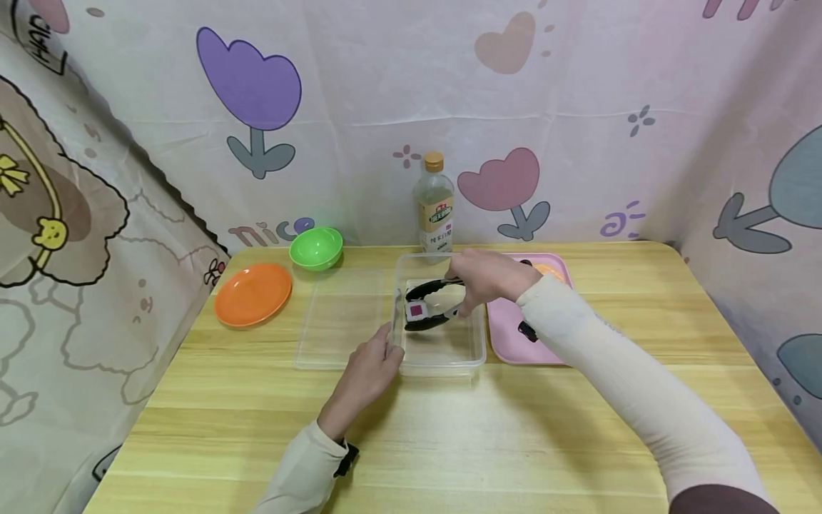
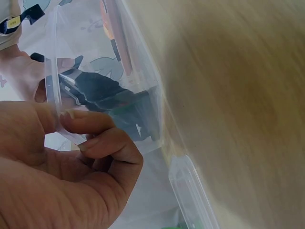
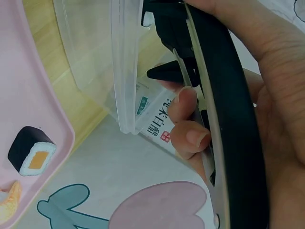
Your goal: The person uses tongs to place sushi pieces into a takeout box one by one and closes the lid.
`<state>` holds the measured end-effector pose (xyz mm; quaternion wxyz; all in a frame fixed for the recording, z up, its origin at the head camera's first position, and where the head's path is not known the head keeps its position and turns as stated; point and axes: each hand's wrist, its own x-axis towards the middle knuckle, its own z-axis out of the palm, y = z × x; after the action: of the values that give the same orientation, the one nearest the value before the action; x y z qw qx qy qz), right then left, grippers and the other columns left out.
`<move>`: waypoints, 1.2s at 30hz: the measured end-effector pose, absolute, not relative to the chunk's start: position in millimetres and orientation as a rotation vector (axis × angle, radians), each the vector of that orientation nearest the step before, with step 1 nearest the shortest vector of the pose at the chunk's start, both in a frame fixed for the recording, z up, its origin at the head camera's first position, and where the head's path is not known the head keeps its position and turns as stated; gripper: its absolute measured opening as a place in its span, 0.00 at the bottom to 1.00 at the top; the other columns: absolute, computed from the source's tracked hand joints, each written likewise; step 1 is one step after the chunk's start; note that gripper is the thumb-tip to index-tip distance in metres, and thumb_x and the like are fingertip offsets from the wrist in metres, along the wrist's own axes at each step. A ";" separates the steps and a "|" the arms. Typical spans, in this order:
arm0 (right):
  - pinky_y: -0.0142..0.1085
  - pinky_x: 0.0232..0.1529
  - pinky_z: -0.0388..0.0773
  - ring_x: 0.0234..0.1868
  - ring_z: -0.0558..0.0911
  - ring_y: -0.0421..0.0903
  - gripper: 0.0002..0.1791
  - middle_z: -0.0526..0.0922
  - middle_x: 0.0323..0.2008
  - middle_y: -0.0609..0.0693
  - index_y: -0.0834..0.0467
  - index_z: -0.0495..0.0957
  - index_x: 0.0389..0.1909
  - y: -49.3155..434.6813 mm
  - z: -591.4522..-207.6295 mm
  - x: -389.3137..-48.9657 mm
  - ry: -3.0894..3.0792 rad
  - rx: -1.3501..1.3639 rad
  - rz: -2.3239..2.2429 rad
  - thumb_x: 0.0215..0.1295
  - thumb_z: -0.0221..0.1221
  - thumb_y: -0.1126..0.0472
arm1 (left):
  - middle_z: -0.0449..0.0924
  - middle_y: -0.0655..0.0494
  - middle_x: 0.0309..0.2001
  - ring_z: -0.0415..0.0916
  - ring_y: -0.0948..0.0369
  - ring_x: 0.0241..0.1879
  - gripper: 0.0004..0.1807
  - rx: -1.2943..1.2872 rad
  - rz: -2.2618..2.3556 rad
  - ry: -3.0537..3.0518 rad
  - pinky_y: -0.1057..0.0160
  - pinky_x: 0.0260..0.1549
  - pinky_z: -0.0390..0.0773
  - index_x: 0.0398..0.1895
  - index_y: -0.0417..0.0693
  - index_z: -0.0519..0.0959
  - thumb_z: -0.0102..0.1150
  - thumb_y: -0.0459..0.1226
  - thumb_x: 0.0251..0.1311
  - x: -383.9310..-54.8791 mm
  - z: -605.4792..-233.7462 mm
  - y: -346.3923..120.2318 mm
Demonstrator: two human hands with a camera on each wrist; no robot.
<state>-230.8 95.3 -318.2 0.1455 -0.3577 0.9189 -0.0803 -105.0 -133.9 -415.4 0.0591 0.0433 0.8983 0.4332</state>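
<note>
On the table stands a clear plastic container (image 1: 443, 369), and my left hand (image 1: 367, 373) pinches its left rim between thumb and fingers. My right hand (image 1: 489, 278) grips black-and-metal tongs (image 1: 429, 323) over the container. Between the tongs' black tips, inside the container, is a sushi roll (image 1: 417, 311) with a purple-pink centre. In the head view I cannot tell whether it touches the container's bottom. The left wrist view shows the left fingers (image 2: 102, 143) bent at the rim. Seen from the right wrist, the fingers curl round the tongs' handle (image 3: 233, 119).
A pink tray (image 1: 504, 339) right of the container bears a black-wrapped sushi roll (image 3: 31, 151) and an orange-topped piece (image 1: 549, 271). Left of the container lie a clear lid (image 1: 340, 314), a green bowl (image 1: 316, 248) and an orange plate (image 1: 253, 294). Behind stands a bottle (image 1: 435, 207).
</note>
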 end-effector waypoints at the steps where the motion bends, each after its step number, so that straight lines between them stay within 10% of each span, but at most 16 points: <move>1: 0.47 0.54 0.79 0.51 0.84 0.53 0.37 0.84 0.54 0.57 0.63 0.83 0.56 96.4 -317.7 -230.4 2.645 -1.027 -0.242 0.43 0.80 0.53 | 0.63 0.61 0.18 0.56 0.66 0.13 0.30 0.132 1.316 2.719 0.69 0.11 0.57 0.73 0.38 0.65 0.45 0.35 0.67 -105.2 -415.5 -133.8; 9: 0.48 0.56 0.78 0.55 0.82 0.54 0.40 0.82 0.57 0.57 0.64 0.80 0.60 116.4 -308.4 -227.4 2.686 -0.996 -0.312 0.45 0.79 0.50 | 0.62 0.61 0.18 0.56 0.66 0.13 0.32 0.119 1.301 2.719 0.68 0.11 0.57 0.75 0.37 0.62 0.44 0.35 0.67 -105.8 -415.3 -133.5; 13: 0.44 0.44 0.81 0.37 0.82 0.45 0.41 0.82 0.58 0.56 0.62 0.79 0.62 133.5 -302.3 -222.5 2.714 -0.941 -0.391 0.45 0.79 0.50 | 0.61 0.62 0.18 0.54 0.66 0.13 0.33 0.109 1.289 2.720 0.68 0.12 0.56 0.76 0.36 0.61 0.44 0.36 0.67 -105.8 -414.9 -132.9; 18: 0.41 0.29 0.74 0.18 0.64 0.39 0.43 0.86 0.40 0.55 0.61 0.78 0.64 160.8 -297.5 -213.3 2.751 -0.869 -0.500 0.46 0.79 0.50 | 0.60 0.62 0.18 0.54 0.66 0.14 0.32 0.124 1.287 2.729 0.68 0.12 0.56 0.75 0.36 0.62 0.44 0.36 0.67 -105.8 -415.3 -132.5; 23: 0.38 0.27 0.72 0.11 0.67 0.39 0.44 0.71 0.15 0.43 0.63 0.76 0.65 192.6 -297.1 -203.5 2.761 -0.785 -0.602 0.47 0.79 0.52 | 0.60 0.62 0.18 0.54 0.65 0.14 0.32 0.121 1.287 2.732 0.68 0.13 0.56 0.75 0.36 0.63 0.44 0.36 0.67 -105.9 -415.7 -132.3; 29: 0.33 0.18 0.59 0.15 0.59 0.38 0.45 0.59 0.12 0.40 0.60 0.76 0.67 232.1 -302.4 -192.5 2.805 -0.669 -0.620 0.46 0.78 0.51 | 0.59 0.61 0.18 0.54 0.65 0.14 0.32 0.117 1.285 2.735 0.67 0.13 0.56 0.75 0.35 0.62 0.44 0.35 0.67 -106.3 -415.1 -132.2; 36: 0.35 0.25 0.61 0.23 0.62 0.42 0.44 0.72 0.23 0.46 0.66 0.81 0.59 271.3 -318.5 -183.6 2.864 -0.613 -0.619 0.42 0.80 0.45 | 0.59 0.61 0.19 0.54 0.64 0.15 0.31 0.117 1.260 2.746 0.66 0.14 0.57 0.74 0.36 0.64 0.44 0.35 0.67 -106.9 -415.1 -132.0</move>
<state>-183.6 271.3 -318.5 0.0738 -0.2041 0.9542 -0.2061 -106.9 -132.0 -415.1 0.0591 0.0388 0.9065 0.4161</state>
